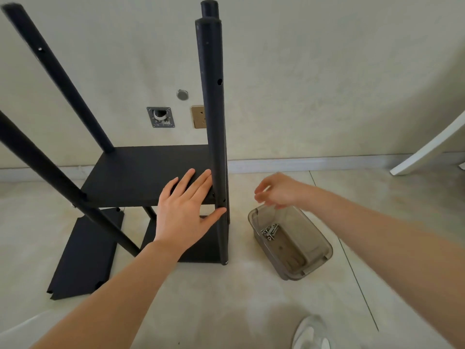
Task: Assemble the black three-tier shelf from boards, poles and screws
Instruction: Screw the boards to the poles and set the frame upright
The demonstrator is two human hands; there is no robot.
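Fixing the middle board (141,175) to the near-right pole (214,137) looks to be the step in hand; the left hand (185,210) lies flat, fingers spread, pressing board against pole; the right hand (276,192), blurred, fingers loosely curled, grip unclear, hovers over the screw bin (312,248); next, a screw (270,231) must meet the pole's hole; a spare board (83,255) lies on the floor

Right hand (278,191) fingertips motion-blurred

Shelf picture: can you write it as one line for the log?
left hand: flat on board, thumb on pole | right hand: over bin, blurred | screws: in bin | spare board: on floor
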